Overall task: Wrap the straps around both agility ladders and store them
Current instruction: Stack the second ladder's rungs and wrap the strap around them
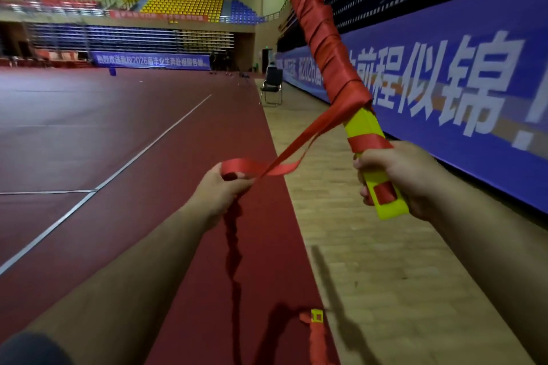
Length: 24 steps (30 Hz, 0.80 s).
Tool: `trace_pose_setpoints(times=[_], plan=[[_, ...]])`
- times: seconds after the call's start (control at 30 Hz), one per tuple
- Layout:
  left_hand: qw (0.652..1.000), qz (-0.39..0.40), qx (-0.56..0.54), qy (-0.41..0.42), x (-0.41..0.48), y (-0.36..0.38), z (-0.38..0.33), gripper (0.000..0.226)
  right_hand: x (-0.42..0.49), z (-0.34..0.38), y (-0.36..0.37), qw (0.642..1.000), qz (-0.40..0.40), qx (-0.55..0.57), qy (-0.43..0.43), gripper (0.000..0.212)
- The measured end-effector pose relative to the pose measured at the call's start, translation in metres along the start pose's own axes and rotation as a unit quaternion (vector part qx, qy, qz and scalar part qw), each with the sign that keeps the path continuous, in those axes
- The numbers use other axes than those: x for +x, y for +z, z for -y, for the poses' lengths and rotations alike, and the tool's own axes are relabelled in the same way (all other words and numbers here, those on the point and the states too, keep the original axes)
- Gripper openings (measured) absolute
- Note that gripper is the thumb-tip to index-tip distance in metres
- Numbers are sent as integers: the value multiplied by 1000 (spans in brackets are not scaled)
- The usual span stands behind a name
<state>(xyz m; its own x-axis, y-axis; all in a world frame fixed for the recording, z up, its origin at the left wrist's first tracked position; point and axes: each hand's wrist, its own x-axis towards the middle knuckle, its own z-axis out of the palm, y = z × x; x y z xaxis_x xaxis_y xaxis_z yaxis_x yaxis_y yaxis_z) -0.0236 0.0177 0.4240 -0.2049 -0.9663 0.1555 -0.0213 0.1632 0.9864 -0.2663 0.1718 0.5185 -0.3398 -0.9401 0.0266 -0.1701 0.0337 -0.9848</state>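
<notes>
Head view: right fingers (365, 161) grip the ladder bundle (321, 38) low, left fingers (241, 183) pinch its strap (305, 139)

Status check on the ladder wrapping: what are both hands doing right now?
Right hand grips ladder bundle, lower end. Left hand holds red strap, taut off the bundle. Loose tail hangs to floor, yellow buckle down there. Nothing blocking.

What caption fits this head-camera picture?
Right hand grips the yellow ladder bundle while left hand holds its red strap taut.
</notes>
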Motion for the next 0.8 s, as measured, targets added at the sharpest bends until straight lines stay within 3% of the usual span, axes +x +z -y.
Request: trace_pose_setpoints(times=[0.13, 0.27, 0.47, 0.57, 0.73, 0.8], plan=[[988, -34, 71, 132, 24, -3, -52, 27, 1, 39, -19, 998, -37, 18, -43, 8], [989, -35, 14, 146, 38, 4, -93, 25, 3, 66, -30, 994, -68, 26, -76, 6], [969, 51, 168, 175, 36, 16, -77, 23, 5, 70, -28, 995, -67, 2, -79, 7], [963, 80, 216, 137, 30, 22, -44, 13, 5, 59, -22, 997, -47, -11, -65, 8], [918, 14, 395, 30, 36, 9, 25, 18, 11, 63, -21, 995, -55, -10, -77, 9], [917, -15, 397, -26, 37, 5, 43, 15, 14, 66, -19, 995, -54, -5, -85, 7]])
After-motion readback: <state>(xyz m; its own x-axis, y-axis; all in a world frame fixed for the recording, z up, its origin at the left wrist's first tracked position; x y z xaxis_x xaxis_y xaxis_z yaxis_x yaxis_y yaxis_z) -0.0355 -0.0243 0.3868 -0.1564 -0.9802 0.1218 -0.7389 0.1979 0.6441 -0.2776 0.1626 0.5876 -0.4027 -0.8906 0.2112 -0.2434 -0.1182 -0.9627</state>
